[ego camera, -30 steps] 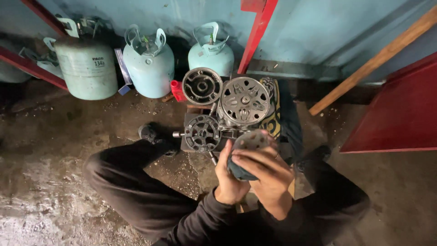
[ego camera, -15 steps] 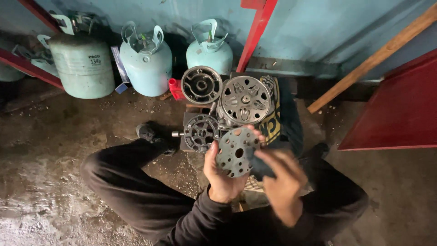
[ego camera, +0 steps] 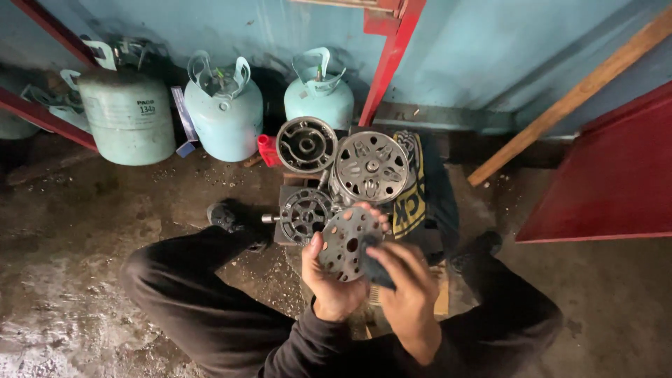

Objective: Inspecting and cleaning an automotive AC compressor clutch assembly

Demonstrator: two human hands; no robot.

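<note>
Head view, looking down. We see the left hand (ego camera: 334,280) clasped around the lower edge of a round perforated metal disc (ego camera: 348,241), thumb across its face, holding it tilted up off the floor in front of the seated person's knees. The right hand (ego camera: 409,294) is closed on a small dark pad (ego camera: 374,264) (possibly a cloth or an abrasive block; the view is too dim for us to tell which) pressed against the disc's right side. Just beyond the disc, three other round metal parts rest on the floor: a spoked wheel (ego camera: 306,215), a ribbed housing (ego camera: 306,145) and a larger slotted plate (ego camera: 371,166).

Risk, as we judge it: the disc is held by one edge only, so pressure from the pad could twist it out of the left fingers and drop it onto the wheel below. The holes' rims could also snag the pad or nick a fingertip.
</note>
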